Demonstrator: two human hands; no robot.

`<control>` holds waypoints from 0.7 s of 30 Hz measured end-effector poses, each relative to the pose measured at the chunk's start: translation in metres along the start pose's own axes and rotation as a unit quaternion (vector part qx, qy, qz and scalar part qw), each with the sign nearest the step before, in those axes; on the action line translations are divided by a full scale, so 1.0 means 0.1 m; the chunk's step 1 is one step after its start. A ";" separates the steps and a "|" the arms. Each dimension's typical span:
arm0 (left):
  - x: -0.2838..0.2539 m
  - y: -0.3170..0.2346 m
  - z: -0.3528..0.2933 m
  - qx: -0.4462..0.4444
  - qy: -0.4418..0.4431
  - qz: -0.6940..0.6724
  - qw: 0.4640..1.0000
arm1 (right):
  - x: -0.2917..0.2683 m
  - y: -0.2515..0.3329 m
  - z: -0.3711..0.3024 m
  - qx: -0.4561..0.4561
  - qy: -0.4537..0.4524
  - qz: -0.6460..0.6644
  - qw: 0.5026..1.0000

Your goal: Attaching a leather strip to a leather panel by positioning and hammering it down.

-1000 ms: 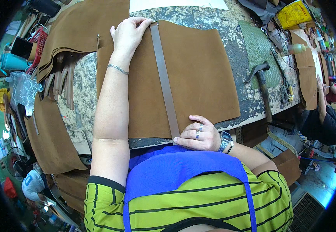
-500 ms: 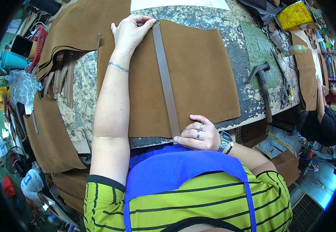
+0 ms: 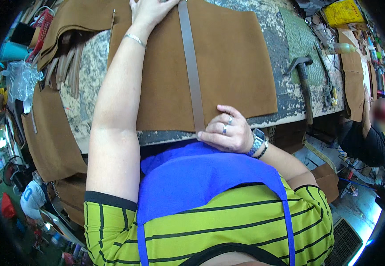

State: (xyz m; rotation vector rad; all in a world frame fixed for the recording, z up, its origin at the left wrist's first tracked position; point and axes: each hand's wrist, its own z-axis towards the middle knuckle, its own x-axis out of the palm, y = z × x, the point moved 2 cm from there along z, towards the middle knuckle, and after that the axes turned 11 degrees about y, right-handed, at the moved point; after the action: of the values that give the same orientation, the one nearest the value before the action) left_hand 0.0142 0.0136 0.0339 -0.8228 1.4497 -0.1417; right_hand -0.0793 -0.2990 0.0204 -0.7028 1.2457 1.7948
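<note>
A large brown leather panel (image 3: 236,66) lies flat on the worn table in front of me. Down its length runs a narrow, darker brown leather strap (image 3: 189,66). My left hand (image 3: 151,11) reaches to the panel's far edge, its thumb and finger closed on the strap's far end; the picture's upper rim cuts off part of this hand. At the near edge, my right hand (image 3: 228,131) pinches the strap's near end, the thumb against it and the other fingers curled. Between the two hands the strap looks straight.
Right of the panel lie a hammer (image 3: 305,91) and a green textured sheet (image 3: 296,42). Stacked brown leather (image 3: 84,17) and several loose strips (image 3: 75,66) are on the left. A yellow bag (image 3: 344,15) sits far right, near another person (image 3: 365,139).
The whole scene has shifted upward in the picture as my view tilted. Both hands keep their places at the two ends of the strap.
</note>
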 end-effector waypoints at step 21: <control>0.05 0.16 0.02 0.042 -0.054 -0.045 0.997 | -0.05 0.13 0.06 0.041 -0.052 0.003 0.998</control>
State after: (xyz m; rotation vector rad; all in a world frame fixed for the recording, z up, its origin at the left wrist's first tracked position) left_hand 0.0106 0.0226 0.0204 -0.8147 1.2973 -0.2217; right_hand -0.0877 -0.2974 0.0331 -0.5537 1.2456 1.7526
